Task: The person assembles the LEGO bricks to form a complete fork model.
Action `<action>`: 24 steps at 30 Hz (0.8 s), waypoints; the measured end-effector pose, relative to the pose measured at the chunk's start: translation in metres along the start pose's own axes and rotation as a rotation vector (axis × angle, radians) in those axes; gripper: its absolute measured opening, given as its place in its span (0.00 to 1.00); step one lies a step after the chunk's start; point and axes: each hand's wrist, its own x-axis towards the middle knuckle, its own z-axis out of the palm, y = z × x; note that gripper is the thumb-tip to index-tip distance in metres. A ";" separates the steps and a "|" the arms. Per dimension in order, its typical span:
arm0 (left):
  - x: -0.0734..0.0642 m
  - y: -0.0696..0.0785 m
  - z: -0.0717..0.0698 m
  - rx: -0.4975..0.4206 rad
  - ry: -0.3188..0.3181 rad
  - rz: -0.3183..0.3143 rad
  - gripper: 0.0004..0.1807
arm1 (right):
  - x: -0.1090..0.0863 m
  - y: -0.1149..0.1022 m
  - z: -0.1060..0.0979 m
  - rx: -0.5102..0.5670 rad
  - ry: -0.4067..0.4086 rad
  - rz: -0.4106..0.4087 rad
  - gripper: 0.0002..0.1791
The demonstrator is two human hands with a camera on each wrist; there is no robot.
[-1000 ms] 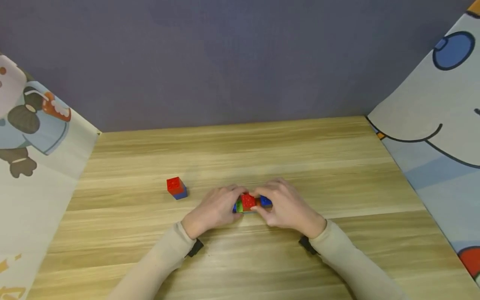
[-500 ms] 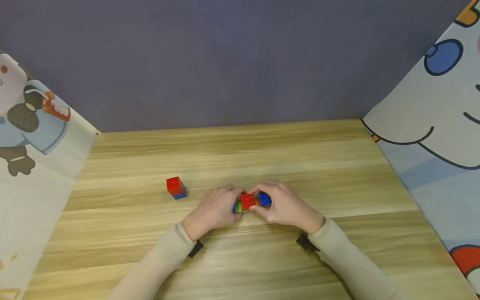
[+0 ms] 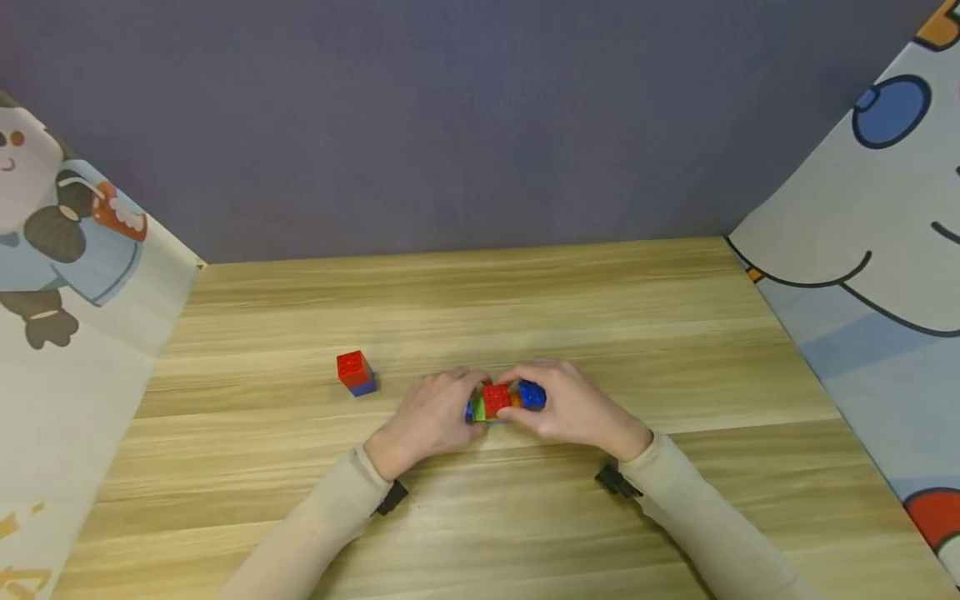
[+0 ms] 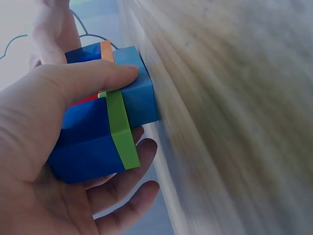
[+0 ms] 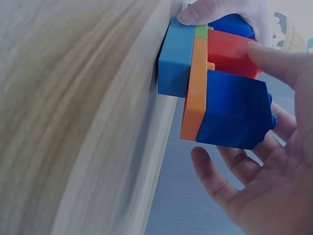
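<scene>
With the left hand [image 3: 431, 417] and the right hand [image 3: 576, 412], grips a block assembly [image 3: 495, 400] about midway between the left and right edges of the table [image 3: 480, 525], well short of its far edge. On the left, pinches with the thumb along the near face of the light blue block [image 4: 139, 105] at the bottom, index finger at the far side. On the right, pinches the red block [image 5: 230, 51], thumb on its near face, other fingers loosely bent. Above the light blue block, a green plate [image 4: 120, 129] toward the left edge and an orange plate [image 5: 195, 90] toward the right; on these, the left blue block [image 4: 88, 142] and the right blue block [image 5: 234, 110], with the red block between. Cannot tell light contact with the table from a narrow gap. Nearer the left edge, well apart from the assembly, an upright stack [image 3: 356, 372], red over blue. Along the far edge, a grey wall [image 3: 465, 125]; beyond the right edge, a cartoon panel [image 3: 810, 217].
</scene>
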 end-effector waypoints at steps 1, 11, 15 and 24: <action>0.000 0.000 0.000 -0.004 0.006 0.002 0.31 | 0.000 0.000 0.000 0.002 0.003 -0.003 0.19; -0.002 -0.002 0.001 -0.035 0.026 0.011 0.31 | 0.000 0.002 0.000 0.005 -0.004 -0.006 0.18; -0.004 -0.004 0.001 -0.064 0.026 0.008 0.31 | 0.000 0.003 0.000 0.003 0.003 -0.012 0.18; -0.007 -0.008 -0.002 -0.118 0.046 0.000 0.29 | 0.001 0.007 0.000 0.014 0.025 -0.011 0.18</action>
